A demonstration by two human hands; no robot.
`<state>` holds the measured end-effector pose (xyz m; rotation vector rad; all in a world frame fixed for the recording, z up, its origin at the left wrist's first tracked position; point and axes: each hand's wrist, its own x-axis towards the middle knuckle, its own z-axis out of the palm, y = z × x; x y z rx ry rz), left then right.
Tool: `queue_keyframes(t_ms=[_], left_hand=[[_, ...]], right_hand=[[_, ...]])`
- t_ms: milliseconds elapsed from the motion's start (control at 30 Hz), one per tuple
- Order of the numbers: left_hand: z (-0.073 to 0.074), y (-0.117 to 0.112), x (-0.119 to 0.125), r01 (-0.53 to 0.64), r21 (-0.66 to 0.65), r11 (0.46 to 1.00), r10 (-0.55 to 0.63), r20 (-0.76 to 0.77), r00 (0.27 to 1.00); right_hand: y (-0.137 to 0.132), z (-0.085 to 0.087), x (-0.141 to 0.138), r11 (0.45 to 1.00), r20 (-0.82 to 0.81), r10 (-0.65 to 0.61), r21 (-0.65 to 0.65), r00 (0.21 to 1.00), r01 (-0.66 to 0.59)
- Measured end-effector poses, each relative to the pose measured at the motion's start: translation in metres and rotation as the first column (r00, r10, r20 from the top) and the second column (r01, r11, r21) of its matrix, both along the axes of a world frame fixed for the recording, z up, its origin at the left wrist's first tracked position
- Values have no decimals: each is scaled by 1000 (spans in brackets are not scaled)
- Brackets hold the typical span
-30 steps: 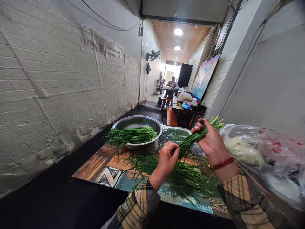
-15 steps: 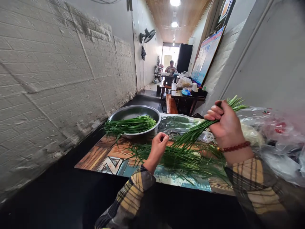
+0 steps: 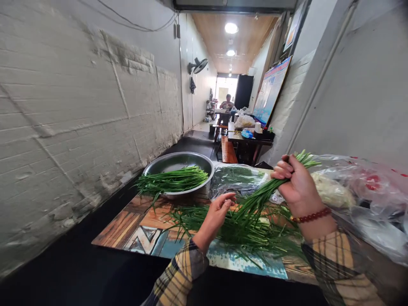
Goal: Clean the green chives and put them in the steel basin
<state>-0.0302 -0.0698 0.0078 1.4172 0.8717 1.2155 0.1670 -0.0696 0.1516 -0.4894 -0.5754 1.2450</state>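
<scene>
My right hand (image 3: 298, 185) is wrapped round a bunch of garlic chives (image 3: 262, 197), raised above the table. Pale stem ends stick out past the thumb, and the green leaves hang down to the left. Close to those leaf tips is my left hand (image 3: 213, 219), fingers stretched out and a little apart, with nothing visible in them. Below both hands a loose pile of chives (image 3: 251, 238) lies spread on the wood-patterned table (image 3: 116, 227). More chives (image 3: 178, 179) lie in a metal basin (image 3: 209, 180) at the back left, their leaves drooping over the rim.
A clear plastic bag (image 3: 219, 176) with greens in it lies behind the pile. Other plastic bags (image 3: 379, 191) crowd the right side. A brick wall (image 3: 70, 140) runs along the left. Farther back are a bench (image 3: 228, 151), a second table (image 3: 236, 136) and a seated person (image 3: 227, 103).
My left hand has opened from a pinch and shifted slightly right, towards the hanging leaves. My right hand keeps its hold on the bunch. The whole view has tipped upward.
</scene>
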Motion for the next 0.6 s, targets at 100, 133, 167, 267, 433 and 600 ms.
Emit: queue_keyframes(t_ms=[100, 133, 167, 267, 433, 600], left_hand=[[1, -6, 5, 104, -108, 989, -99, 48, 994], [1, -8, 6, 137, -147, 980, -128, 75, 989], [0, -9, 7, 154, -177, 972, -137, 102, 985], [-1, -14, 7, 209, -199, 957, -192, 102, 976], [-6, -17, 9, 156, -193, 969, -149, 51, 988], [-13, -12, 25, 60, -226, 972, -58, 15, 998]], right_hand=[[5, -6, -7, 999, -38, 22, -41, 999, -24], [9, -8, -8, 998, -37, 26, -49, 999, -28], [12, -11, -9, 999, -31, 26, -44, 999, -28], [20, -20, -3, 1000, -27, -13, -15, 1000, 13], [25, -37, 12, 1000, -54, -6, -29, 999, 5], [25, -39, 16, 998, -89, -34, -61, 995, 28]])
